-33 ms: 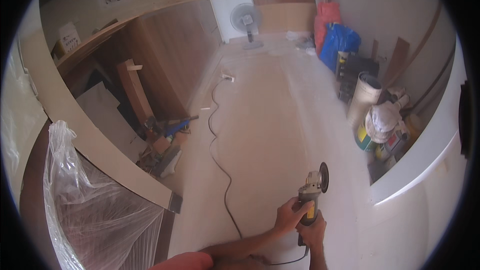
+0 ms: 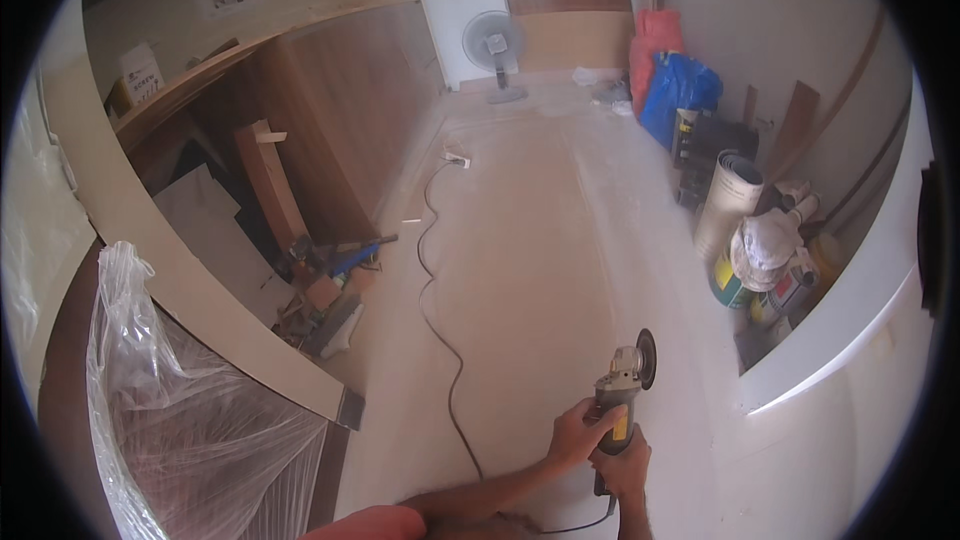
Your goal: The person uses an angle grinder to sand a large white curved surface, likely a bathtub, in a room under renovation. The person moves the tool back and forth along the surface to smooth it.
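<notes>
Both my hands are closed round an angle grinder (image 2: 613, 410), held at the lower right above the dusty floor. My left hand (image 2: 578, 434) grips its body from the left side, thumb across it. Just below, my right hand (image 2: 626, 464) wraps round the rear of the body; its fingers are partly hidden. A dark round disc (image 2: 648, 358) sits upright on the metal head, facing right. From the tool's lower end a black cord runs back beneath my left forearm. Whether the disc spins cannot be made out.
A power cord (image 2: 428, 285) winds over the floor to a white socket strip (image 2: 457, 160). A standing fan (image 2: 494, 45) is at the far end. Rolled sheets (image 2: 733, 195), cans and bags line the right wall. Wood scraps (image 2: 322, 290) lie left. Clear plastic sheeting (image 2: 190, 410) hangs near left.
The room sits very slightly lower in the picture. My hands keep the same hold on the angle grinder.
</notes>
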